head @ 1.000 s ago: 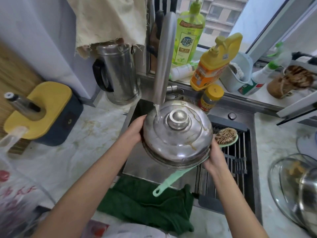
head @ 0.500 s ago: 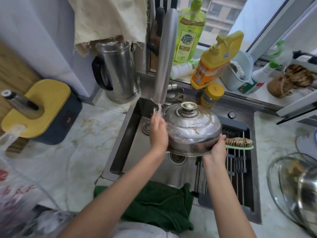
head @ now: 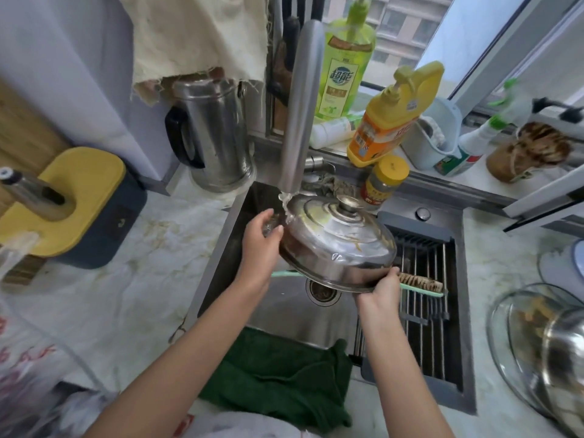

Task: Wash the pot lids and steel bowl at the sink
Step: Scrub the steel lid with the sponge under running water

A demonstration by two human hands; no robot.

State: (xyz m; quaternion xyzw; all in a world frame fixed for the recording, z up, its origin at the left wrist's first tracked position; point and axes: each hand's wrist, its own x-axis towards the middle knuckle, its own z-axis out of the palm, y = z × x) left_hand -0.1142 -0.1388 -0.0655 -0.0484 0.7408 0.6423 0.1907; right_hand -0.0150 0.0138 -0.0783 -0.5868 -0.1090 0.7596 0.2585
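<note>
Daylight comes through the window (head: 407,23) at one o'clock, over a pale marble counter (head: 132,298) at nine o'clock.

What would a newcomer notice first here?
A shiny steel lid is held tilted over the sink by both hands: the left hand at its left edge, the right hand at its near rim. Water from the tap splashes on its upper left edge. A yellow bottle stands behind the sink, and a green cloth drapes its front edge.
</note>
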